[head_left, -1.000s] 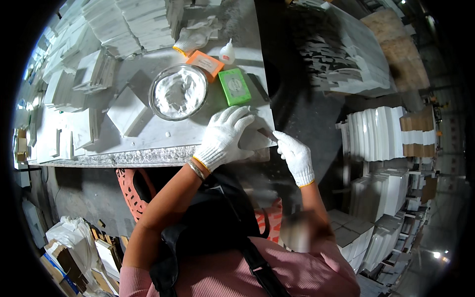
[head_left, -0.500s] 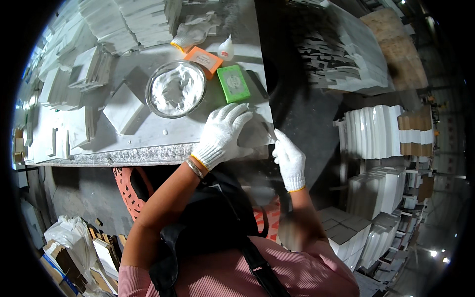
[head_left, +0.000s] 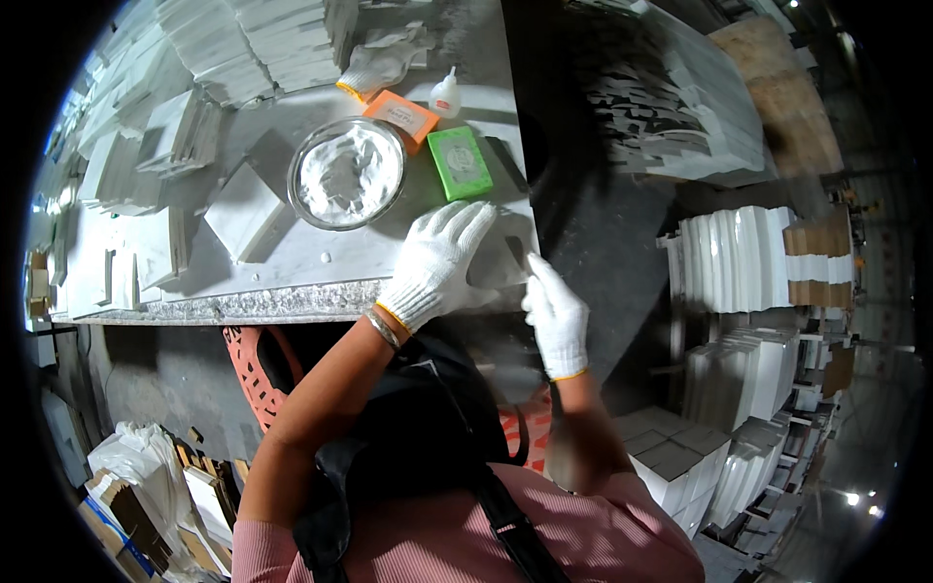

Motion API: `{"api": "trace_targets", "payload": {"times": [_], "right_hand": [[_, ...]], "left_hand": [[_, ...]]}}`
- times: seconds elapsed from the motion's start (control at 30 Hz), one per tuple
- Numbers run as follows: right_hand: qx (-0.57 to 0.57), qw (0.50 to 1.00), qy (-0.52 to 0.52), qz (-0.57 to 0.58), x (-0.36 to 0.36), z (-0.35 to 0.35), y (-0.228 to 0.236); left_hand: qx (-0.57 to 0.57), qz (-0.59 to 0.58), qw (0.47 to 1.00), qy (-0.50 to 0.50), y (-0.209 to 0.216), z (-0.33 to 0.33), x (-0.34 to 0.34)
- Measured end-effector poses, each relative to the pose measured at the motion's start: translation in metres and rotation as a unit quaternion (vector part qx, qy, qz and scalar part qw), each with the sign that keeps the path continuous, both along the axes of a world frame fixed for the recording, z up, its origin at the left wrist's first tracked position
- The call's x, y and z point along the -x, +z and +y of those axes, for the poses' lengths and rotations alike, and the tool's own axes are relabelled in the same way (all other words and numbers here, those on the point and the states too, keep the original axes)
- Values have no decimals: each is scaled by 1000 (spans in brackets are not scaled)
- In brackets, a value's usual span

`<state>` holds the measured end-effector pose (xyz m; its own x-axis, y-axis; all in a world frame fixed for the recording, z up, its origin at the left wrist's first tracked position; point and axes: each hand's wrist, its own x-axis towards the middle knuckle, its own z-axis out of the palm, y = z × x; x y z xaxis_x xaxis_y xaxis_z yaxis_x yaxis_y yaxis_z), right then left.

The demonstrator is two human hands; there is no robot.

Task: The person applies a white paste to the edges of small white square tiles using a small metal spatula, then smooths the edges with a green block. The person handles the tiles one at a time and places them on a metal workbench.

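Since the earlier frame the right hand (head_left: 556, 316) has been shifted nearer the bowl (head_left: 347, 173); left hand (head_left: 434, 260), fingers spread, presses a stiff, likely brittle tile (head_left: 501, 260), best held by edges; right grip unclear.

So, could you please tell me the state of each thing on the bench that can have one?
Bowl: upright, holding white paste.
Dropper bottle: upright, capped.
Green box: lying flat, closed.
Orange box: lying flat, closed.
Spare glove: lying limp, unworn.
Left hand: gloved, open, flat on the bench.
Right hand: gloved, grip unclear.
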<state>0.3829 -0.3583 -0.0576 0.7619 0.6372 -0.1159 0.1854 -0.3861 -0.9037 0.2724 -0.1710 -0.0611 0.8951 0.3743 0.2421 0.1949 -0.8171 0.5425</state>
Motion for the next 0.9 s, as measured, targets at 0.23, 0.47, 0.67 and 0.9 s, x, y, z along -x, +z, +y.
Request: {"api": "trace_targets", "payload": {"times": [0.23,0.47,0.67,0.9], "right_hand": [[-16,999,52,5,5,10,-4],[24,999,28,-27,20,10,-3],[6,998,36,42,10,-2,14],[-14,996,-68,58,-13,-44,22]], "left_hand": [[4,17,1000,-1,-2,1,3],[-6,24,1000,-9,-1,0,3],[-20,16,999,-27,-4,2,3],[-35,-4,999,7,-9,2,12]]}}
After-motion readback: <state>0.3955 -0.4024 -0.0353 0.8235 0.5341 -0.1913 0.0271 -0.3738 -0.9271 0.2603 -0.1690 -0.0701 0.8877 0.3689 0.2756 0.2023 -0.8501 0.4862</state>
